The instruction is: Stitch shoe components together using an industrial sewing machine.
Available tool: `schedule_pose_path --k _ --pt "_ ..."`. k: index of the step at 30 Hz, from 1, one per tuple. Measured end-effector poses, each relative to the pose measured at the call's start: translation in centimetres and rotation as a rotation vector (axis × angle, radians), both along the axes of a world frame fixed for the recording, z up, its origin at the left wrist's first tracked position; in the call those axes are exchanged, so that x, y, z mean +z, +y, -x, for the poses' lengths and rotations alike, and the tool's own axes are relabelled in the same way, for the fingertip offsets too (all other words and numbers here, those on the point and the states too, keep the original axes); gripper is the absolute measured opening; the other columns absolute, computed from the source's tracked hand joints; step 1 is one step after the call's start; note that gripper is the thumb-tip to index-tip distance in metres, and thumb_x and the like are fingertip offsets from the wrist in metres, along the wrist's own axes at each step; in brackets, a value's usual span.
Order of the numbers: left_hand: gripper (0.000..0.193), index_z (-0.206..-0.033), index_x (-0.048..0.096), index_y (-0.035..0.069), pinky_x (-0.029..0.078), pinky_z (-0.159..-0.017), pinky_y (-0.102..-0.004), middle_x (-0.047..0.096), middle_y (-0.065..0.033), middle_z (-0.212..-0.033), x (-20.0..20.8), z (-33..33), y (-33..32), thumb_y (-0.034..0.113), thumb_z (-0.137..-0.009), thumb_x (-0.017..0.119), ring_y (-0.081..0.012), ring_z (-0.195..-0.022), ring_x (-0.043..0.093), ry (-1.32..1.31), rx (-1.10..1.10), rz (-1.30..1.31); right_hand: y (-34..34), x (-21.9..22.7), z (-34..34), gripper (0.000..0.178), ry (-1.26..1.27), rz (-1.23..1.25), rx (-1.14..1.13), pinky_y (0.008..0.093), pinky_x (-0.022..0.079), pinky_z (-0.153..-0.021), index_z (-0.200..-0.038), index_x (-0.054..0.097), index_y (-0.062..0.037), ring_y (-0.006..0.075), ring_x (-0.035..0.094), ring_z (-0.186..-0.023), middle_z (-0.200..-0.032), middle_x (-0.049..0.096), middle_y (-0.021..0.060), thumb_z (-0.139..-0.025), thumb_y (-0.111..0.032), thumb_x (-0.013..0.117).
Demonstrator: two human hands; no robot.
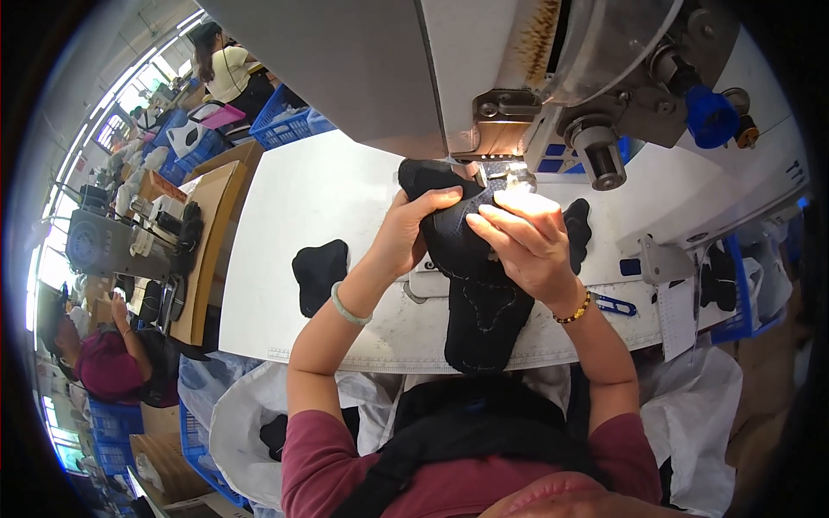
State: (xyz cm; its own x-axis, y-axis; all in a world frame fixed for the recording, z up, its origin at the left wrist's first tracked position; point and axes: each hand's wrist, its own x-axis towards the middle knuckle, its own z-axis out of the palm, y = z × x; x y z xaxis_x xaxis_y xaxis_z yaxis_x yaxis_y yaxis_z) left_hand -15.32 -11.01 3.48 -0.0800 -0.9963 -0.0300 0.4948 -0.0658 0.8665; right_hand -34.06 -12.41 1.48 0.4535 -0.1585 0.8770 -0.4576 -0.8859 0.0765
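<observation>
A black padded fabric piece [485,321], with pale stitch lines on it, hangs from under the sewing machine's needle area toward the table's front edge. My left hand [406,229] is closed on its upper left part, thumb on top and fingers beneath. My right hand [527,243] pinches the fabric's right edge close to the brightly lit presser foot [494,175]; its fingertips are partly washed out by the light. The sewing machine [345,73] rises right above both hands. Exactly where the needle meets the fabric is hidden.
On the white table [268,259] lie a black fabric piece [320,276] at left and another black piece [578,231] at right. Blue thread snips [615,305] lie beside my right wrist. A blue crate [749,289] stands at right. Co-workers sit at left.
</observation>
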Motion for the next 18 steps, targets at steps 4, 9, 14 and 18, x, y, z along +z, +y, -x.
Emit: schedule_pose_path --k 4,9,14,18 --pt "0.026 -0.108 0.054 0.003 0.049 -0.084 -0.0297 0.060 -0.0072 -0.100 -0.5 0.8 0.7 0.009 -0.084 0.057 -0.0159 -0.092 0.060 -0.014 0.065 0.010 -0.5 0.0 0.7 0.032 0.004 -0.038 0.074 0.0281 0.041 -0.084 -0.104 0.067 -0.0136 0.0115 0.056 -0.100 -0.107 0.060 -0.0035 -0.072 -0.011 0.063" --pt "0.030 -0.113 0.052 0.002 0.049 -0.086 -0.0305 0.060 -0.0076 -0.104 -1.1 0.9 1.1 0.010 -0.084 0.056 -0.0166 -0.095 0.060 0.038 0.070 0.017 -0.3 0.3 1.2 0.034 0.034 -0.046 0.097 0.0279 0.042 -0.082 -0.105 0.066 -0.0127 0.0121 0.057 -0.098 -0.107 0.060 -0.0027 -0.071 -0.009 0.063" --pt "0.025 -0.106 0.057 0.002 0.049 -0.079 -0.0267 0.062 -0.0045 -0.096 -1.2 1.8 2.0 0.010 -0.083 0.061 -0.0119 -0.087 0.060 0.026 0.108 0.066 -0.5 0.8 2.2 0.036 0.047 -0.054 0.113 0.0287 0.044 -0.081 -0.104 0.066 -0.0114 0.0132 0.058 -0.094 -0.107 0.061 -0.0019 -0.069 -0.007 0.063" --pt "0.023 -0.105 0.059 0.001 0.048 -0.081 -0.0252 0.063 -0.0044 -0.096 -1.1 2.1 2.6 0.007 -0.083 0.062 -0.0111 -0.087 0.060 0.032 0.094 0.118 -0.8 1.1 2.6 0.035 0.048 -0.072 0.122 0.0302 0.044 -0.082 -0.101 0.066 -0.0105 0.0148 0.058 -0.094 -0.105 0.062 -0.0014 -0.067 -0.006 0.063"
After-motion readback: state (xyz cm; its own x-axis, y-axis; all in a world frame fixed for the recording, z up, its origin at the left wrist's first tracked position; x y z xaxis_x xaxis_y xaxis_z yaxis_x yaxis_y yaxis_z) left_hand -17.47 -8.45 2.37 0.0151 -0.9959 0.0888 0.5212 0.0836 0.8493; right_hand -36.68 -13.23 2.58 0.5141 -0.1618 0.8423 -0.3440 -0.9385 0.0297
